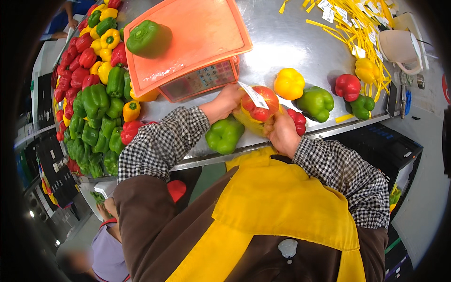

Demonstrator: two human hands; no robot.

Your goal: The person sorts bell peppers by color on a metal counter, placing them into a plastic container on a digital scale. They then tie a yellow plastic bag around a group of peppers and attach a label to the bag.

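Before me, over the near edge of a steel table, a yellow mesh bag (pixel 251 121) hangs around a red bell pepper (pixel 261 103). My left hand (pixel 228 101) pinches the bag's left side, beside a white printed tag (pixel 254 95). My right hand (pixel 283 133) grips the bag's lower right side, its fingertips partly hidden by the mesh. Just below my left hand sits a green bell pepper (pixel 225 135). A smaller red pepper (pixel 297 121) shows behind my right hand, and a yellow pepper (pixel 289 84) rests farther back.
An orange-topped weighing scale (pixel 197 31) carries a green pepper (pixel 144 38). Piled peppers (pixel 95 102) cover the left side. Tagged yellow mesh bags (pixel 352 28) and a white kettle-like appliance (pixel 400 51) occupy the far right. Another person (pixel 109 243) is at lower left.
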